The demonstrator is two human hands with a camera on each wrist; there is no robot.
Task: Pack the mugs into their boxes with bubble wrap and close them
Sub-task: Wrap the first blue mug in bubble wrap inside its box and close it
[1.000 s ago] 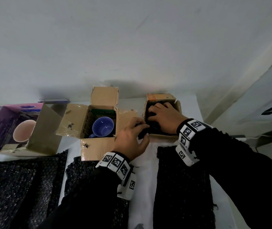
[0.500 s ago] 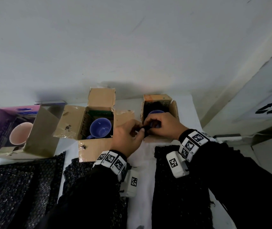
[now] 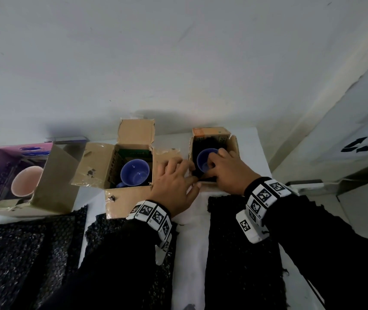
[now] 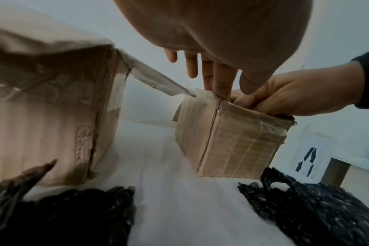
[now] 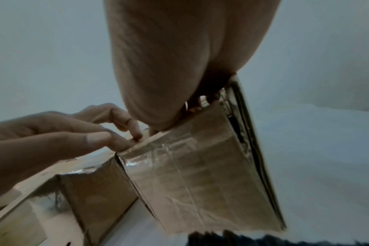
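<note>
Exposure noted: right hand point(image 3: 230, 173), earlier flat over the small carton point(image 3: 234, 144) right of centre, now curls fingers inside its near wall, grasp hidden, left hand point(image 3: 174, 182) pinching its corner; blue mug point(image 3: 204, 161) sits in black bubble wrap point(image 3: 194, 151), closing outstanding.

left hand point(image 3: 174, 184), fingers pointing down, beside right hand point(image 3: 230, 173), fingers curled.

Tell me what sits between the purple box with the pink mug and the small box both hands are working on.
An open cardboard box holding a blue mug, its flaps spread, seen in the head view.
</note>
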